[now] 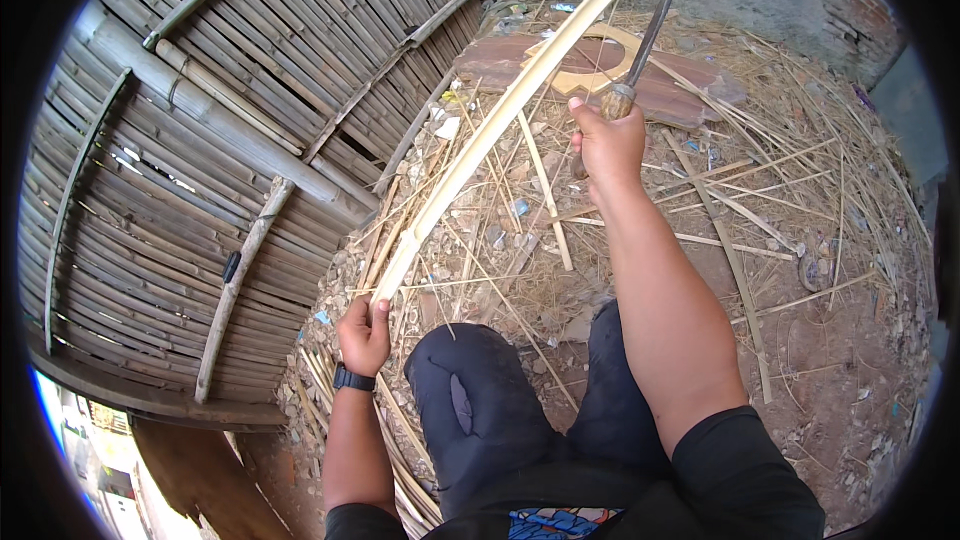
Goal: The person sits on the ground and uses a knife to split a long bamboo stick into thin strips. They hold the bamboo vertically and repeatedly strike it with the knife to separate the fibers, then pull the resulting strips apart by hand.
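My left hand, with a dark watch on its wrist, grips the lower end of a long pale split bamboo strip. The strip slants up and to the right, its far end raised near the top of the view. In my right hand is a knife with a wooden handle. Its long, narrow dark blade points up and away from me. Blade and strip look apart, the blade to the right of the strip's upper part. Fingers of both hands are closed around what they hold.
A slatted bamboo wall stands on the left, a brick wall at the back. Beyond my knees, a reddish-brown board lies under a yellowish cut-out panel. Bamboo strips and shavings litter the ground. More strips lie by my left arm.
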The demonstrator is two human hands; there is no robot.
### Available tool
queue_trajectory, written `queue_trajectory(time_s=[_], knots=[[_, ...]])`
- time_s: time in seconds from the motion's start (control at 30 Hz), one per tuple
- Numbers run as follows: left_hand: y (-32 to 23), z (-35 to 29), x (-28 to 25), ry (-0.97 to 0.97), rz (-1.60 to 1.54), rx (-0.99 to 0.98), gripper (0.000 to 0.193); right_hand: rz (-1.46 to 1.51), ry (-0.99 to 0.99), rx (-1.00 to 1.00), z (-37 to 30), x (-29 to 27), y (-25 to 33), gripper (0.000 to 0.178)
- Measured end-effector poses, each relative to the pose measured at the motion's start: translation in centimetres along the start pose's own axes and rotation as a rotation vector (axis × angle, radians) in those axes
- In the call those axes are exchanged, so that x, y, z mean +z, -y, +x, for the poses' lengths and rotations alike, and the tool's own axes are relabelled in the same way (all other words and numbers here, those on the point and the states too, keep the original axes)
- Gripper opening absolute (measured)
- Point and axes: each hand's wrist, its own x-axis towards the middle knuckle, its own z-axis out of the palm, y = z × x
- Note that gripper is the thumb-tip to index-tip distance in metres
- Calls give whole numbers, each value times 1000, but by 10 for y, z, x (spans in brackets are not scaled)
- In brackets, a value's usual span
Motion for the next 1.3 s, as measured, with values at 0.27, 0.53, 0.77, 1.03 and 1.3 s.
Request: queue_trajectory(time_s=[0.27, 0.53, 0.77, 1.03, 1.3], knots=[[28, -12, -79, 69, -114, -163, 25, -407, 45, -27, 22, -42, 7, 48], [12, -65, -99, 40, 19, -305, 30, -789, 337, -486, 20, -55, 2, 50], [30, -99, -136, -16, -2, -346, 30, -1231, 667, -652, -13, -37, -4, 35], [37, -116, -168, -66, -76, -430, 33, -1239, 860, -841, -36, -26, -30, 40], [26, -123, -172, -29, -116, -438, 28, -1121, 848, -994, -43, -24, -37, 46]])
